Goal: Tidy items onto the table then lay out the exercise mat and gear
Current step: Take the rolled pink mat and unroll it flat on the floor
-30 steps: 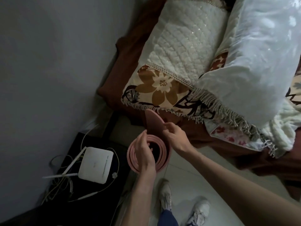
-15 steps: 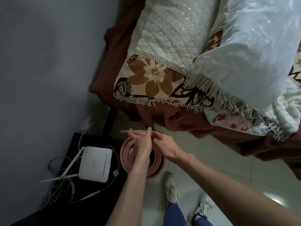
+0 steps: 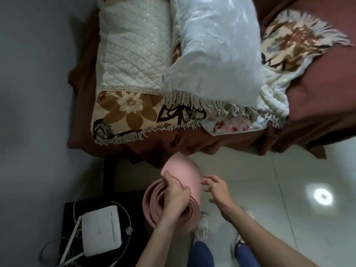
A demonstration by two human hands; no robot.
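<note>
Loosely rolled pink foam exercise mat, standing on end on the pale tiled floor just in front of the brown-covered bed, its outer flap lifted and curving upward. Left hand grips the roll's inner layers, fingers curled over their edges. Right hand hovers just right of the flap, fingers spread and slightly bent, holding nothing. White router lies left of the mat.

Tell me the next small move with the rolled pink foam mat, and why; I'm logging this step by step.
Probably carry the rolled pink foam mat over the bare white tiled floor and lower it to unroll. The left hand grips its loose flap, the right hand hovers open beside it, and the roll stands upright, coiled, beside the bed.
</note>
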